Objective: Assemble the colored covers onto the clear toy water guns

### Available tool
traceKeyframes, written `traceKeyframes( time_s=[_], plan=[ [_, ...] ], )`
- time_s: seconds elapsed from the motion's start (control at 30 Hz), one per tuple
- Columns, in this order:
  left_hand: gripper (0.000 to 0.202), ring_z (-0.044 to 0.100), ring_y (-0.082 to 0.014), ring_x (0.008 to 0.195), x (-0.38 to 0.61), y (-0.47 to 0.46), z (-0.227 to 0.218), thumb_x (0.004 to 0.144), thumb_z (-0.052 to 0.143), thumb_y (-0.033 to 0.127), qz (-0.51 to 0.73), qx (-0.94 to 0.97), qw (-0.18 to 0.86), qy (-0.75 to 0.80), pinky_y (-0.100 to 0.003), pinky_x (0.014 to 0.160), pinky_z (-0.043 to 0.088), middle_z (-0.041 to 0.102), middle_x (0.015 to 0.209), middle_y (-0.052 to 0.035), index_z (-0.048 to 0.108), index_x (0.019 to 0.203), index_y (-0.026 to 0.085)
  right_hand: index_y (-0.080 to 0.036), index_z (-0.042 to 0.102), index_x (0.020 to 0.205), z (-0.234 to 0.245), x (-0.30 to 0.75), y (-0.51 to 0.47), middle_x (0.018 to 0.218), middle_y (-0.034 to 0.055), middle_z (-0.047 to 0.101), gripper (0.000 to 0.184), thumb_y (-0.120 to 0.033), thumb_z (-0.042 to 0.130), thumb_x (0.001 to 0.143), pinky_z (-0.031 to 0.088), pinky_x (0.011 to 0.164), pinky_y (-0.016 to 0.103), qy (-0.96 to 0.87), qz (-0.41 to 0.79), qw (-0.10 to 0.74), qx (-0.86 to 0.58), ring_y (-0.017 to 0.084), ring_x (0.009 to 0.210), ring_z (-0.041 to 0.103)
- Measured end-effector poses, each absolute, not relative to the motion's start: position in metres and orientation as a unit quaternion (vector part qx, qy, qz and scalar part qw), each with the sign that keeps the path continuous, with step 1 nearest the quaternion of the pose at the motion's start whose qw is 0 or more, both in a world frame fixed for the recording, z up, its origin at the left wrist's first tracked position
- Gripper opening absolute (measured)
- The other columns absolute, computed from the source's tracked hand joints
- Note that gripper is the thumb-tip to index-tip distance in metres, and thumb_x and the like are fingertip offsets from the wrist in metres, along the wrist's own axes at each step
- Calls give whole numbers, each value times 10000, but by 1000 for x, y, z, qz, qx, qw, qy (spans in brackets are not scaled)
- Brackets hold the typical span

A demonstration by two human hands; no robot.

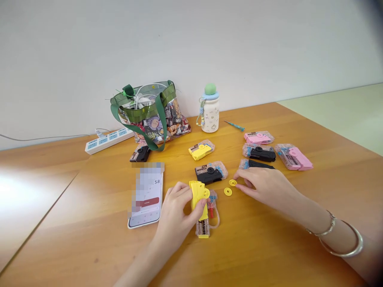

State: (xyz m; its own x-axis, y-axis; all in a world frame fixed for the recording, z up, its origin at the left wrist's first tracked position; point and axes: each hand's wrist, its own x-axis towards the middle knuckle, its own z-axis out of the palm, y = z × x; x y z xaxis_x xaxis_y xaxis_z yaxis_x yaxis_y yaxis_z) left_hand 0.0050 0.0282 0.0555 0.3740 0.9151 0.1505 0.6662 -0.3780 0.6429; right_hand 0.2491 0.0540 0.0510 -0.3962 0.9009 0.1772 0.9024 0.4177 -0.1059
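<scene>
My left hand (178, 209) is closed around a folding mini water gun (197, 195), with its yellow part upward and its clear, labelled part hanging below. A clear loop and a small red piece show at its right side. To the right, my right hand (265, 183) pinches at the edge of a small yellow disc (232, 183) with thumb and fingertips. A second yellow disc (228, 191) lies flat on the table just left of it. Behind the left hand rests a black and clear water gun (211, 173). Another black one (257, 164) is partly covered by my right hand.
A phone (146, 199) lies left of my left hand. Further back are a yellow water gun (201, 150), pink ones (295, 156), and more black ones (259, 153). A screwdriver (235, 126), a bottle (210, 113), a bag (152, 119) and a power strip (109, 140) are near the wall.
</scene>
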Motion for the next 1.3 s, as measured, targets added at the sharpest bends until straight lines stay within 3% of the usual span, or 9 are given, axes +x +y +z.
traceKeyframes(
  time_s=[0.13, 0.23, 0.33, 0.43, 0.57, 0.7, 0.8, 1.0, 1.3],
  plan=[
    [219, 501, -212, 802, 4, 28, 52, 893, 453, 289, 264, 780, 268, 500, -370, 738, 417, 666, 805, -14, 636, 794, 219, -240, 610, 972, 51, 248, 54, 676, -20, 639, 134, -240, 518, 874, 353, 507, 252, -839, 5, 137, -526, 153, 606, 598],
    [190, 508, -214, 816, 2, 28, 52, 890, 472, 289, 279, 772, 277, 499, -369, 750, 420, 672, 826, -13, 648, 848, 231, -224, 605, 1000, 49, 244, 55, 801, 17, 654, 153, -236, 497, 893, 433, 633, 279, -862, 4, 185, -471, 178, 765, 599],
    [186, 514, -216, 851, 1, 28, 52, 889, 478, 281, 293, 767, 292, 490, -370, 770, 420, 684, 895, -14, 659, 884, 240, -216, 619, 994, 44, 238, 55, 916, 52, 648, 150, -269, 549, 872, 446, 747, 338, -899, 1, 179, -399, 212, 871, 560],
    [185, 510, -214, 825, 1, 28, 53, 883, 487, 290, 302, 763, 296, 489, -367, 757, 418, 679, 845, -18, 656, 844, 226, -212, 627, 893, 38, 232, 55, 960, 66, 634, 73, -244, 579, 849, 432, 770, 370, -913, -14, 160, -375, 231, 921, 537],
    [167, 502, -209, 803, 0, 27, 54, 869, 508, 287, 305, 758, 300, 492, -357, 735, 408, 671, 806, -11, 653, 820, 220, -202, 574, 765, 44, 226, 55, 817, 31, 651, 79, -188, 583, 842, 412, 714, 354, -904, 8, 191, -382, 212, 829, 552],
    [159, 516, -200, 801, 1, 25, 54, 867, 526, 294, 299, 753, 325, 489, -353, 753, 389, 679, 809, 9, 668, 823, 237, -201, 588, 761, 63, 214, 49, 639, 1, 618, 115, -235, 573, 870, 420, 592, 288, -858, 68, 335, -383, 151, 640, 553],
    [172, 532, -191, 767, 3, 24, 54, 869, 527, 316, 287, 750, 342, 489, -354, 763, 376, 668, 781, 11, 671, 821, 236, -213, 632, 790, 69, 203, 43, 677, 12, 656, 104, -232, 575, 875, 453, 589, 274, -853, 47, 390, -345, 143, 658, 596],
    [204, 550, -187, 785, 7, 23, 52, 882, 501, 313, 284, 735, 385, 481, -327, 757, 393, 660, 810, 3, 652, 781, 220, -217, 651, 962, 53, 198, 38, 903, 21, 730, 140, -152, 563, 874, 522, 753, 300, -883, -44, 367, -288, 176, 901, 637],
    [272, 529, -186, 789, 6, 22, 46, 906, 463, 381, 288, 713, 418, 483, -306, 727, 407, 624, 785, -8, 663, 818, 218, -189, 629, 1043, 48, 200, 38, 1000, 28, 722, 188, -143, 568, 871, 531, 805, 301, -893, -30, 351, -280, 193, 984, 609]
  ],
)
